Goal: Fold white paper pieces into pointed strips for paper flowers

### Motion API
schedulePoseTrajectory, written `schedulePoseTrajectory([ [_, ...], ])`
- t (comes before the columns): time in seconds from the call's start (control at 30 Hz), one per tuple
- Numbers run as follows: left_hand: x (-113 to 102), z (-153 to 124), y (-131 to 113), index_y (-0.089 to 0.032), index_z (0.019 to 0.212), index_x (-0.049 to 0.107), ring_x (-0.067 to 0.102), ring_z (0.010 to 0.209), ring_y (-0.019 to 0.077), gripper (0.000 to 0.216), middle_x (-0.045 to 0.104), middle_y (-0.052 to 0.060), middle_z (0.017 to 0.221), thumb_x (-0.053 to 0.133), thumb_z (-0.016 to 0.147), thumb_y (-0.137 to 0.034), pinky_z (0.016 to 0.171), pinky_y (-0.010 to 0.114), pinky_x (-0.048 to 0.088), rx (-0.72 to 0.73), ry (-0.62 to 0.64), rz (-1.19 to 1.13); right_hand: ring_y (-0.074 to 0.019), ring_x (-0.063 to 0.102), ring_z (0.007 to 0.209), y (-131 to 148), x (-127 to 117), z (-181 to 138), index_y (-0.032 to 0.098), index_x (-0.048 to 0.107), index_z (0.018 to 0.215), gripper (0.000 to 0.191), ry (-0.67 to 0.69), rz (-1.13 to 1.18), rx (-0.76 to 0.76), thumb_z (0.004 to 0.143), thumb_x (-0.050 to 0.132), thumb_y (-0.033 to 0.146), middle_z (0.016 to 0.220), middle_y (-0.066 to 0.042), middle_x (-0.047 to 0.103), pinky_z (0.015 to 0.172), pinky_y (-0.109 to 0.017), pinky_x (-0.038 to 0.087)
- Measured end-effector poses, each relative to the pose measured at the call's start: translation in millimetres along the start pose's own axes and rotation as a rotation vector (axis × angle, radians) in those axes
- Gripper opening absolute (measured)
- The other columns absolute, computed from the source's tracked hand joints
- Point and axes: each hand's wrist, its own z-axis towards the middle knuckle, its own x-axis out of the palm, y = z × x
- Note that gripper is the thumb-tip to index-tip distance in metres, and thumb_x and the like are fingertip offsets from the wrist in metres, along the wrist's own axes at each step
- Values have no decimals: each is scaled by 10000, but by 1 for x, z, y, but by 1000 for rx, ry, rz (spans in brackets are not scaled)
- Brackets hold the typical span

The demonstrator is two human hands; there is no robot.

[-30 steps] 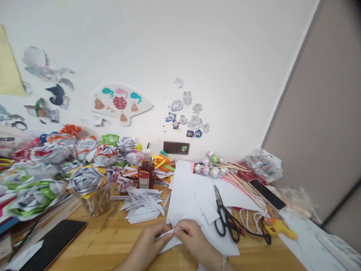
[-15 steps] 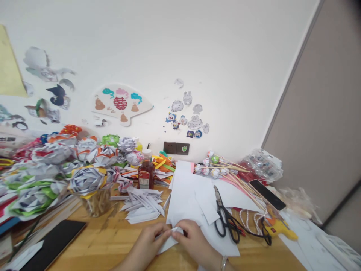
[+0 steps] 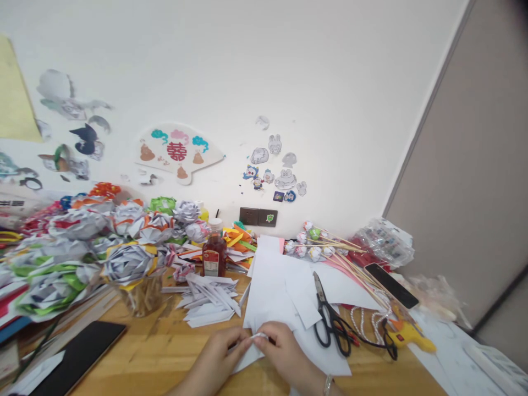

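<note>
At the front of the wooden table, both my hands pinch one small piece of white paper [image 3: 249, 358]. My left hand [image 3: 226, 347] grips its left side between thumb and fingers. From the right, my right hand [image 3: 279, 345] holds the top edge, thumb nearly meeting the left thumb; a bracelet circles that wrist. A crease shows along the top edge, partly hidden by the fingers. Just beyond lie white paper sheets [image 3: 268, 280]. To the left of them is a pile of folded white paper strips [image 3: 210, 297]. Black-handled scissors [image 3: 330, 319] rest right of my right hand.
Folded paper flowers [image 3: 132, 261] crowd the left side. A bottle of red-brown liquid [image 3: 214, 250] stands behind the strips. A black phone [image 3: 78, 355] lies front left, another phone [image 3: 391, 284] at right near a yellow glue gun [image 3: 412, 335]. Flower-tipped sticks [image 3: 342, 242] lie at the back.
My hands stay in nearly the same place. The paper between them has tilted slightly, and the fingertips have shifted a little along its top edge.
</note>
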Motion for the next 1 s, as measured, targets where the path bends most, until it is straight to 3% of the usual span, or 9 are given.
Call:
schedulePoseTrajectory([
  [0.37, 0, -1, -1, -155, 552, 541, 453, 554, 143, 311, 490, -23, 534, 424, 789, -320, 525, 205, 349, 31, 8, 27, -101, 349, 526, -1, 0, 0, 176, 341, 502, 381, 35, 31, -48, 821, 438, 360, 524, 51, 329, 509, -213, 275],
  [0.6, 1, -3, 0, -152, 696, 587, 524, 658, 165, 258, 595, 22, 663, 409, 815, -297, 617, 217, 401, 61, 31, -52, -105, 367, 549, 6, -1, -2, 177, 338, 518, 320, 29, -89, -20, 815, 431, 251, 535, 50, 355, 518, -216, 271],
  [0.8, 2, -3, 7, -162, 627, 559, 496, 610, 141, 257, 559, -10, 604, 422, 817, -268, 583, 194, 386, 109, 58, -28, -97, 342, 512, 8, 2, -2, 182, 262, 483, 330, 39, -191, -52, 747, 456, 144, 504, 60, 319, 505, -220, 243],
  [1.0, 2, -2, 6, -164, 644, 579, 514, 624, 147, 248, 579, -7, 618, 434, 806, -284, 592, 200, 398, 89, 56, -36, -97, 340, 513, 7, 2, -3, 186, 262, 487, 319, 65, -118, -55, 755, 428, 138, 510, 59, 314, 510, -216, 255],
])
